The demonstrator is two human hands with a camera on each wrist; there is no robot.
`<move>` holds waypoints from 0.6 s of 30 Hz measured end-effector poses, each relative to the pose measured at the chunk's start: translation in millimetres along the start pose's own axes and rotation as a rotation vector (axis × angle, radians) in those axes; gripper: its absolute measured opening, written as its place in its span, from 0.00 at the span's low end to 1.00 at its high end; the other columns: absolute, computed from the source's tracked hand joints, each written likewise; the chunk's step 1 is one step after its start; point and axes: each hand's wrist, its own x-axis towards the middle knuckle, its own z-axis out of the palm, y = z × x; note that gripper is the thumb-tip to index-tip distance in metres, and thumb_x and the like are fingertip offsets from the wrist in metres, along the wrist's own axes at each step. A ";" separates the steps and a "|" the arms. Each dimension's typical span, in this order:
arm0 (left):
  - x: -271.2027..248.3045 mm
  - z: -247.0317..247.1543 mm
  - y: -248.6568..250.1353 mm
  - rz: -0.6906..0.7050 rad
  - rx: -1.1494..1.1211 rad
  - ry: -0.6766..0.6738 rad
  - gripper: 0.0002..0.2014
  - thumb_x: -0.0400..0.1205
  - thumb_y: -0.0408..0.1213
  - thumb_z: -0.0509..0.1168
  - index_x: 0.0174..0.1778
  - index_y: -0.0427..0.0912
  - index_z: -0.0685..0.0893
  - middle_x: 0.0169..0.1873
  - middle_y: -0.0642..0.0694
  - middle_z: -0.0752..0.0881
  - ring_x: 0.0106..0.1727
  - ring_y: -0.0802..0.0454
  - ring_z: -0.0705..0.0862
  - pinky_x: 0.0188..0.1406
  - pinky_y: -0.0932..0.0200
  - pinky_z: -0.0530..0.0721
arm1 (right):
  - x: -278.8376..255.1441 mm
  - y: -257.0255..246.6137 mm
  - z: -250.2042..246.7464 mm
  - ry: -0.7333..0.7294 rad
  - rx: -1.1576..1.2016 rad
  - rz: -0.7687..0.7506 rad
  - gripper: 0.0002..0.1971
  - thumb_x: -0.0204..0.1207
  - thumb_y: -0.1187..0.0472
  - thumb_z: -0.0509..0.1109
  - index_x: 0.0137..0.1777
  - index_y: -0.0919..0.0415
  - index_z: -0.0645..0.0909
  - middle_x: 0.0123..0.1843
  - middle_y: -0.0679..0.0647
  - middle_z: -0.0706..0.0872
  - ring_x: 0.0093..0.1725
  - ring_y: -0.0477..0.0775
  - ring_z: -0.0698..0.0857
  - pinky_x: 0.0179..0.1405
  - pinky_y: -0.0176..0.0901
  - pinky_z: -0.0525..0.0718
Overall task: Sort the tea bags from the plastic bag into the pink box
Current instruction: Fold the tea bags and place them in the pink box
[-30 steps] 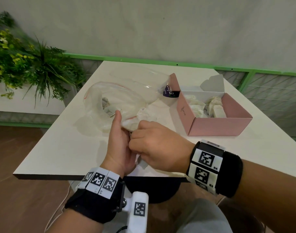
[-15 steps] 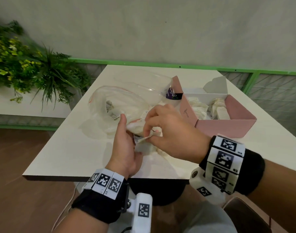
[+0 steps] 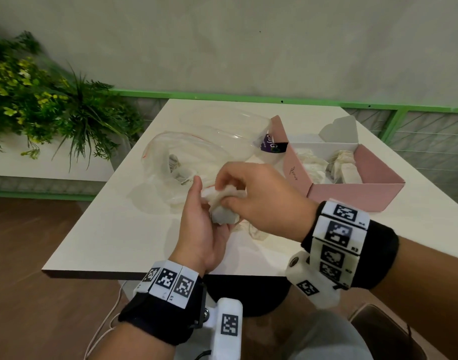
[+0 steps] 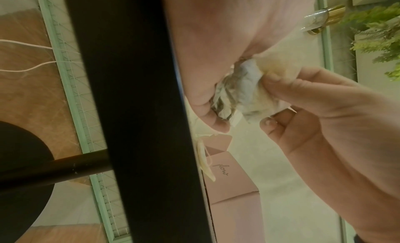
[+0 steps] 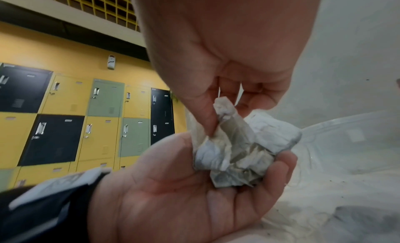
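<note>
A crumpled clump of white-grey tea bags [image 3: 222, 215] lies in my left hand [image 3: 209, 216], whose palm faces right and whose fingers curl under it. My right hand [image 3: 230, 197] pinches the top of the clump between thumb and fingers. The right wrist view shows the clump [image 5: 238, 152] in the cupped left hand [image 5: 173, 195], with the right fingertips [image 5: 207, 113] on it. The clear plastic bag [image 3: 170, 162] lies just behind the hands with more tea bags inside. The open pink box [image 3: 352, 194] stands to the right and holds several tea bags [image 3: 313, 165].
A loose tea bag [image 3: 254, 231] lies on the white table [image 3: 118, 229] under my right wrist. A second clear plastic wrapper [image 3: 222, 123] with a purple label [image 3: 270, 146] sits behind the bag. A plant [image 3: 53, 105] stands at the left, past the table's edge.
Both hands have come back from the bag's mouth toward me. The right hand has drawn tea bags out, and the clump now sits in the left palm.
</note>
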 end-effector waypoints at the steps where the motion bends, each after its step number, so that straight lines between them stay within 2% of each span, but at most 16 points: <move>1: -0.1 0.0 0.5 -0.003 -0.004 -0.023 0.32 0.90 0.61 0.49 0.68 0.37 0.87 0.64 0.40 0.91 0.69 0.44 0.87 0.74 0.42 0.79 | 0.1 -0.7 -4.9 -0.016 0.089 0.027 0.15 0.73 0.67 0.76 0.57 0.51 0.84 0.42 0.47 0.86 0.42 0.48 0.85 0.40 0.39 0.85; 2: -0.2 -0.3 0.8 -0.006 -0.004 -0.035 0.33 0.91 0.61 0.48 0.70 0.37 0.85 0.65 0.42 0.91 0.69 0.46 0.88 0.70 0.45 0.80 | 0.1 -1.4 -10.6 -0.044 0.165 0.054 0.19 0.73 0.69 0.77 0.62 0.51 0.82 0.43 0.50 0.87 0.41 0.50 0.86 0.39 0.39 0.86; 4: -1.0 -0.9 1.7 -0.006 0.002 -0.028 0.35 0.90 0.61 0.49 0.75 0.34 0.81 0.67 0.40 0.89 0.71 0.45 0.86 0.71 0.46 0.79 | 0.4 -2.1 -26.0 -0.113 0.208 0.082 0.21 0.74 0.69 0.79 0.65 0.55 0.83 0.46 0.54 0.90 0.42 0.52 0.88 0.40 0.37 0.86; 6: -1.6 0.2 2.5 -0.004 0.010 -0.007 0.35 0.90 0.61 0.53 0.77 0.33 0.78 0.70 0.33 0.86 0.70 0.41 0.85 0.72 0.45 0.80 | -0.1 -1.5 -45.7 -0.174 0.210 0.089 0.14 0.74 0.67 0.80 0.59 0.58 0.88 0.47 0.53 0.93 0.44 0.50 0.90 0.47 0.36 0.84; 8: -1.5 3.2 4.2 -0.012 0.029 0.022 0.33 0.89 0.58 0.56 0.76 0.32 0.78 0.68 0.30 0.86 0.64 0.40 0.87 0.64 0.46 0.85 | -0.8 -0.5 -67.3 -0.189 0.249 0.100 0.08 0.74 0.67 0.80 0.51 0.60 0.90 0.46 0.53 0.94 0.46 0.52 0.92 0.57 0.41 0.84; 9: -0.9 4.2 4.9 -0.019 0.046 0.032 0.30 0.88 0.57 0.58 0.74 0.33 0.79 0.63 0.31 0.87 0.59 0.40 0.88 0.60 0.47 0.86 | -0.7 -0.3 -78.7 -0.178 0.267 0.108 0.06 0.74 0.68 0.80 0.49 0.61 0.90 0.46 0.55 0.94 0.45 0.53 0.91 0.56 0.44 0.85; 11: 0.6 4.2 4.2 -0.036 0.066 0.036 0.27 0.88 0.55 0.59 0.70 0.34 0.82 0.57 0.34 0.88 0.54 0.40 0.89 0.58 0.47 0.88 | 0.7 3.1 -103.1 -0.135 0.247 0.132 0.04 0.73 0.69 0.79 0.47 0.62 0.89 0.46 0.61 0.93 0.43 0.53 0.87 0.50 0.48 0.83; 14: 2.0 1.9 3.0 -0.051 0.069 0.032 0.25 0.88 0.51 0.61 0.70 0.34 0.84 0.58 0.35 0.89 0.54 0.40 0.89 0.57 0.48 0.89 | 4.5 15.7 -139.7 -0.016 0.129 0.209 0.04 0.75 0.68 0.77 0.49 0.64 0.88 0.48 0.67 0.92 0.42 0.56 0.85 0.46 0.51 0.83; 16: 3.1 0.7 2.2 -0.049 0.064 0.018 0.24 0.88 0.50 0.61 0.69 0.34 0.84 0.58 0.34 0.90 0.54 0.40 0.90 0.59 0.48 0.89 | 5.5 29.1 -158.5 0.074 0.098 0.270 0.02 0.77 0.69 0.75 0.48 0.64 0.87 0.46 0.65 0.92 0.42 0.58 0.88 0.47 0.51 0.87; 18: 4.1 0.2 0.8 -0.040 0.055 -0.002 0.22 0.88 0.49 0.60 0.67 0.35 0.85 0.58 0.35 0.91 0.54 0.41 0.90 0.61 0.48 0.88 | 4.0 47.3 -169.9 0.133 0.038 0.338 0.04 0.78 0.71 0.74 0.46 0.62 0.86 0.42 0.60 0.91 0.38 0.55 0.89 0.44 0.48 0.90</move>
